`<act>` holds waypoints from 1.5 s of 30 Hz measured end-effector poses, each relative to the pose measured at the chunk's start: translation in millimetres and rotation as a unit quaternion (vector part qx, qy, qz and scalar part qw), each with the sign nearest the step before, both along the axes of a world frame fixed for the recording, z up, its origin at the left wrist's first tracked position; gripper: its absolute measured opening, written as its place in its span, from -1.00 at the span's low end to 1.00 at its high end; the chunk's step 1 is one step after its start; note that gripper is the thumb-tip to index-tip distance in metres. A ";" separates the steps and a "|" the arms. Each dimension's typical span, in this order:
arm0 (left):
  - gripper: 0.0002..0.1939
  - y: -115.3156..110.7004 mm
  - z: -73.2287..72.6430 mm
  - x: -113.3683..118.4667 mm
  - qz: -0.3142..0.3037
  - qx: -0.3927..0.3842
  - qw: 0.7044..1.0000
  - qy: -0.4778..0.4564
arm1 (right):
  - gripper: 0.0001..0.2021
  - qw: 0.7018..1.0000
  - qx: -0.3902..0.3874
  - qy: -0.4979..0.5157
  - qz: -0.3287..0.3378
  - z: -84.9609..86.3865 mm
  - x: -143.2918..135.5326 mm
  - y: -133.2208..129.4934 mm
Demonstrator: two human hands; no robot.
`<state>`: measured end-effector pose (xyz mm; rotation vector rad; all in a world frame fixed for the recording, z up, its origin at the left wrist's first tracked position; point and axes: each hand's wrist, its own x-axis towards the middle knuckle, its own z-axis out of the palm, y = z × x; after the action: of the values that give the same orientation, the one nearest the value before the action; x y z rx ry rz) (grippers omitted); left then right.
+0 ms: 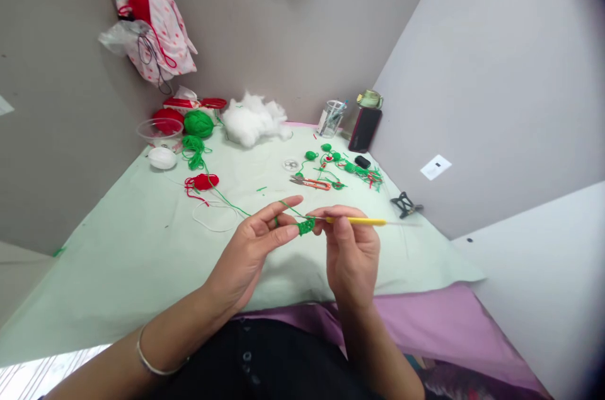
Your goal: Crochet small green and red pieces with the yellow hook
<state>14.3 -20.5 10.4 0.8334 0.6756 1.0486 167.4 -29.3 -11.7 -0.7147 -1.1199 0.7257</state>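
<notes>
A small green crochet piece [306, 226] is pinched between the thumb and fingers of my left hand [265, 233]. Green yarn [222, 198] loops over the raised left index finger and trails back to the green yarn on the table. In my right hand [352, 249] is a crochet hook with a yellow handle [363, 221], gripped between thumb and fingers. Its metal tip points left and meets the green piece. Fingers hide part of the hook's shaft, so I cannot tell how the loop sits on it.
Orange thread snips [311, 182] lie beyond my hands, near small green crocheted balls [311, 155]. At the back are white stuffing [253, 120], a green yarn ball [198, 124], a clear cup [331, 118] and a leaning phone [365, 129]. Red yarn [202, 182] lies on the left.
</notes>
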 end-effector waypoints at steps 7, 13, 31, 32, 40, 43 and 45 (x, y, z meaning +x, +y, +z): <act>-0.62 0.8 1.2 -1.9 0.000 0.025 0.999 0.024 | -0.82 0.998 -0.026 0.008 0.050 3.0 7.3 -2.0; -0.63 2.0 -6.4 -6.1 0.028 0.087 0.992 0.083 | -0.80 0.992 0.017 -0.124 -0.033 4.2 8.6 -11.5; -0.68 -3.9 -18.6 -9.1 0.191 0.297 0.909 0.221 | -0.77 0.889 0.224 -0.378 -0.133 2.5 1.6 -13.6; -0.68 -5.1 -19.8 -8.4 0.194 0.289 0.913 0.211 | -0.75 0.879 0.230 -0.390 -0.150 -0.6 0.0 -13.1; -0.53 -2.2 -7.6 -8.5 -0.029 -0.084 0.994 -0.065 | -0.56 0.876 0.209 -0.379 -0.214 -22.8 -5.2 -12.4; -0.57 1.9 -5.0 -10.3 -0.025 -0.099 0.990 -0.093 | -0.69 0.950 0.141 -0.246 -0.134 -14.4 -4.7 -13.9; -0.59 2.2 -4.8 -10.0 -0.004 -0.074 0.994 -0.080 | -0.74 0.980 0.091 -0.155 -0.083 -7.5 -5.7 -13.4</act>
<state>4.3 -18.4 5.7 0.6169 0.6055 1.0339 161.7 -42.7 -19.2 -0.7713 -1.3725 0.3703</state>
